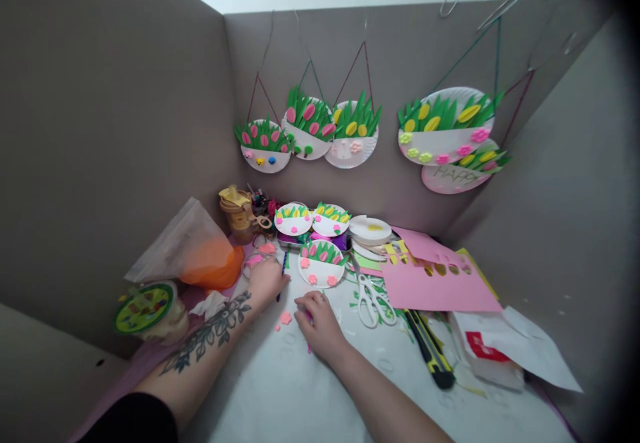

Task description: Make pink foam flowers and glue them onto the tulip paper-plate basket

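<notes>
My left hand reaches over the edge of a small round dish with pink clay. Its fingertips are hard to make out. Close to its thumb lies a thin dark blue stick. My right hand rests on the table with curled fingers, around a thin pink tool of which only small parts show. Just left of that hand lies a pink clay flower with a tiny pink ball. Beyond both hands is a half-plate basket with pink tulips, green paper grass and pink flowers.
Two more plate baskets lie behind. White scissors, pink paper and a yellow-black cutter knife are at right. A bag of orange material, a green-lidded tub and a brown cup stand left. Finished baskets hang behind.
</notes>
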A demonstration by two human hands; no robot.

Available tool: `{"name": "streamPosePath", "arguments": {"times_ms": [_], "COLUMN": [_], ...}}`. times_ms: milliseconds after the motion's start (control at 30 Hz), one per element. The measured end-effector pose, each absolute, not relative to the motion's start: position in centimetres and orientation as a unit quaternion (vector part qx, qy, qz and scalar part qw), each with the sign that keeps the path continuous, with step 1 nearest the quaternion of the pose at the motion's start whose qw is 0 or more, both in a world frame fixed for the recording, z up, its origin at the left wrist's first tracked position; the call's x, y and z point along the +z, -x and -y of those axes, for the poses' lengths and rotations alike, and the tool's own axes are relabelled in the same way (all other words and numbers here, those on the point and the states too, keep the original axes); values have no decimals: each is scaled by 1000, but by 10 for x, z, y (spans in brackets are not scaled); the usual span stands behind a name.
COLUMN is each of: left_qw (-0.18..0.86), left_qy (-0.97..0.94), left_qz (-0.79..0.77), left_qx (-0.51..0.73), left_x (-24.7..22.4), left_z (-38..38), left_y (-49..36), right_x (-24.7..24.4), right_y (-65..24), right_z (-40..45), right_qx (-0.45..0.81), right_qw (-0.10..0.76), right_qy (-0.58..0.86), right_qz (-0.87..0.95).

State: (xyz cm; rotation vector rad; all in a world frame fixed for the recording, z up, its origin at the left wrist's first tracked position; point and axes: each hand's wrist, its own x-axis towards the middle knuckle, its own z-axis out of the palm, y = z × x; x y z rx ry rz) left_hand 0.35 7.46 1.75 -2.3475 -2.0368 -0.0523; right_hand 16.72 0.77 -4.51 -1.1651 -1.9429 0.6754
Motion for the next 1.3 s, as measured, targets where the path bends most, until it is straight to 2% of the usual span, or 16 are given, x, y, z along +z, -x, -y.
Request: {"name": "streamPosePath", "arguments": {"times_ms": [367,700,933,1300], "left_qw": [68,35,2,-112], "left_qy": [757,777,779,709], "left_qz": [650,626,627,660], "left_qx": [21,52,-16,-222], "left_x": [66,39,35,33], "left_z": [-71,-63,-60,-54], "left_y": [42,43,53,63], "right_x": [-42,-45,-41,-39], "right_y": [-169,-170,-170,-170], "right_z": [-8,-7,-5,-4], "right_qx": [281,274,277,280], "right_qw": [378,377,367,357], "right_qy": [465,460,459,462], "right_qz": [749,756,760,762]}}
